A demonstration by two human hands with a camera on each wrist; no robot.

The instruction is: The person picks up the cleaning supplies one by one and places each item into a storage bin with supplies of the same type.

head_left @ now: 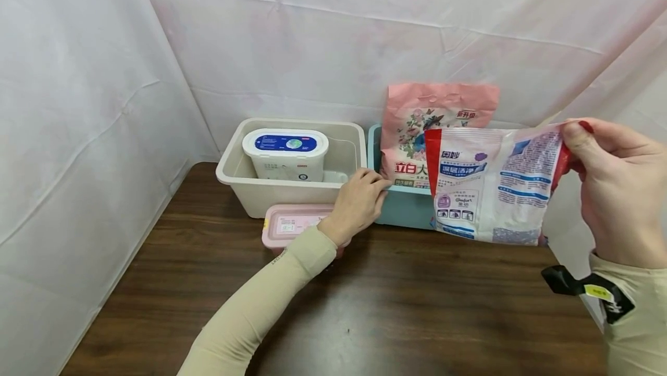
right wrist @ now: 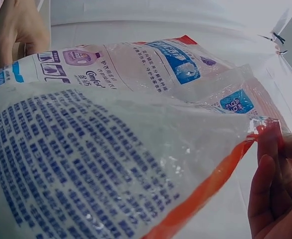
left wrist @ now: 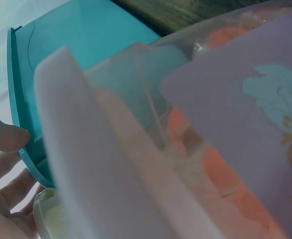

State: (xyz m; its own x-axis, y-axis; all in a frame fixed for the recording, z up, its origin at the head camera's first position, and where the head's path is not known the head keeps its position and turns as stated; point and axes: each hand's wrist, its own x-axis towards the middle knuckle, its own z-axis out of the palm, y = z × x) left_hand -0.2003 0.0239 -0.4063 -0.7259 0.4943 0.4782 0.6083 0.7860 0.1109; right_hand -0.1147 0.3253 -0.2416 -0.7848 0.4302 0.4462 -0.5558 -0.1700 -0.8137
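My right hand (head_left: 617, 185) pinches one red-edged end of a white and purple laundry detergent bag (head_left: 484, 185), held up in front of a teal bin (head_left: 403, 208). Printed text and a red edge strip fill much of the right wrist view. At the teal bin's front left corner, my left hand (head_left: 359, 205) grips the rim; the left wrist view shows the thumb on the rim and fingers below. Inside that bin stands a pink detergent bag (head_left: 443, 106), partly hidden by the raised bag.
Left of the teal bin, a cream bin (head_left: 292, 193) holds a white tub (head_left: 286, 159) with a blue label. A pink-lidded box (head_left: 294, 222) stands before it, under my left forearm. Pale cloth (head_left: 312, 46) hangs behind the brown wooden table (head_left: 417, 312).
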